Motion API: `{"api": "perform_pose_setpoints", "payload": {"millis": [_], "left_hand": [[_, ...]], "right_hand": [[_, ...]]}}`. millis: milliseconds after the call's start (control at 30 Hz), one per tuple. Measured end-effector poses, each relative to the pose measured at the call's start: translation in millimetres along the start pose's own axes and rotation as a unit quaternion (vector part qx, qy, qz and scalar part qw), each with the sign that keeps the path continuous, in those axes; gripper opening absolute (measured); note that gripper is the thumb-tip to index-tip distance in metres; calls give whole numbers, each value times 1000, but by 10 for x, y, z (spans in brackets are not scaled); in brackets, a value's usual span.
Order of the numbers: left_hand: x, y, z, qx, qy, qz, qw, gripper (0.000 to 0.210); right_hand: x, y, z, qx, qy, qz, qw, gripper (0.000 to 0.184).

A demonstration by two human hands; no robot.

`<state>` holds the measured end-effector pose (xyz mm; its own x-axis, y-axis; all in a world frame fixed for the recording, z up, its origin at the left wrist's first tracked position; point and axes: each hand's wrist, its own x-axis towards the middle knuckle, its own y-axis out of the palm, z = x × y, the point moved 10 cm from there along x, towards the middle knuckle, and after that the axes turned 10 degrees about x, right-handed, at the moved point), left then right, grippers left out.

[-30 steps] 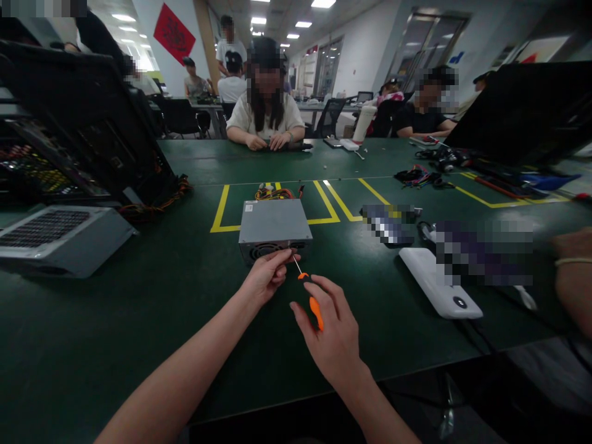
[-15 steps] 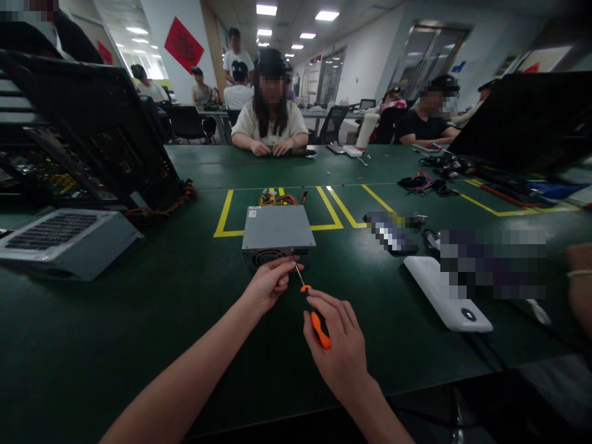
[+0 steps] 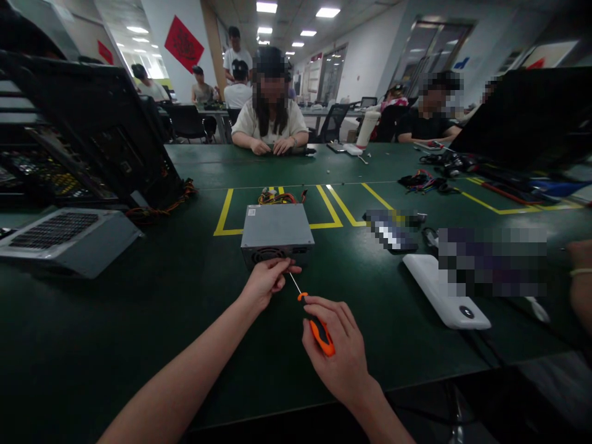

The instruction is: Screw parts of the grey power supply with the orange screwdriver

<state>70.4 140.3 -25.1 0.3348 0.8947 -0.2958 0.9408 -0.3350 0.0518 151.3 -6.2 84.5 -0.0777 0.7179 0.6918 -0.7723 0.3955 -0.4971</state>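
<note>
From here I have the grey computer power supply (image 3: 277, 225) on the green table (image 3: 115, 314), its fan face toward me, presumably for access; its coloured cables (image 3: 280, 198) trail behind it. Just in front of it, the right hand (image 3: 340, 348) grasps the orange-and-black screwdriver (image 3: 322, 337) by its handle, likely for control. The left hand (image 3: 266, 283) bunches its fingers at the shaft's tip, perhaps steadying it; I can't tell whether they grip it. The casing looks boxy, with a small pale label.
</note>
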Motion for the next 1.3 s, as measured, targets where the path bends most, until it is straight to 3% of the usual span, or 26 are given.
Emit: {"api": "perform_pose_setpoints", "payload": {"millis": [100,167,267,333,400,467,600,767,1033,1300], "left_hand": [[-76,-90,-194,223,78,-22,971,26],[-186,-149,-387,380,147,-65,911,26],[-371,-151,-585,551,208,-123,799,25],[-460,-77,-626,611,232,-131,745,25],[-524,35,-632,644,261,-127,708,27],[-557,151,-615,668,287,-121,675,29],[-544,294,-566,712,312,-120,618,33],[-533,318,-629,717,338,-129,596,31],[-617,238,-1055,649,416,-247,588,22],[-636,162,-901,650,422,-213,595,18]], "right_hand": [[-41,-72,-68,25,32,-7,999,25],[-71,-165,-180,51,80,-30,995,21],[-151,-283,-518,123,230,-75,962,16],[-240,-263,-739,181,338,-84,920,20],[-300,-235,-859,220,398,-95,886,26],[-321,-246,-907,230,413,-120,873,29],[-343,-248,-929,215,407,-150,875,33],[-309,-183,-910,224,388,-134,884,34],[-273,-219,-801,232,341,-135,901,25],[-307,-215,-898,216,377,-131,891,27]]}}
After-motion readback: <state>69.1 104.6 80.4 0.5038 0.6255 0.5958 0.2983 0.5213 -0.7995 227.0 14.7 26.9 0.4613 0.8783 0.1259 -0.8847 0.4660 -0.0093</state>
